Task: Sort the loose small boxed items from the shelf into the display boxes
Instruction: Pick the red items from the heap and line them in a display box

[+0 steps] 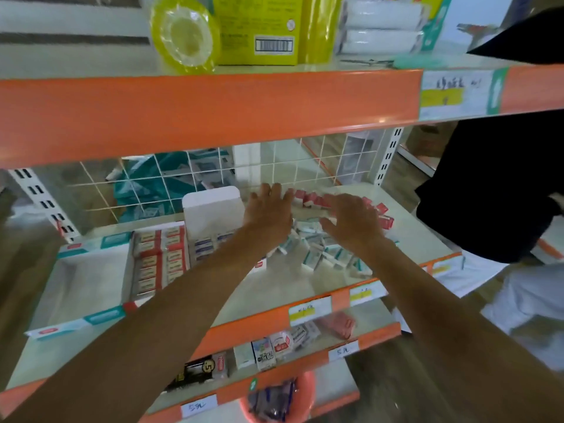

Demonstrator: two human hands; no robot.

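Lower shelves: assorted small cartons point(268, 352) sit behind orange edge strips, and below them is a round pink plastic tub point(274, 401) of dark packets.
Display boxes: on the left of the cream metal middle shelf point(290, 285) stand an unfilled teal-and-white cardboard tray point(100, 315), a tray packed with rows of red-and-white small boxes point(158, 264), and a white carton with a tall back flap point(210, 209) holding blue-and-white boxes point(204, 247).
Left hand point(268, 209): flat, fingers straight, over the pile's left edge beside the flap, grasping nothing.
Right hand point(351, 221): released, fingers spread above the pile; contact cannot be told.
Loose boxes: teal-and-white small boxes point(323, 254) lie heaped under and before the hands, loose red-and-white boxes point(311, 199) behind them, right of the display boxes.
Background: a white wire grid point(171, 184) backs the shelf, and a person in a black top point(488, 193) stands at right.
Above: yellow-green packages point(259, 25) stand on the orange-fronted upper shelf point(213, 111).
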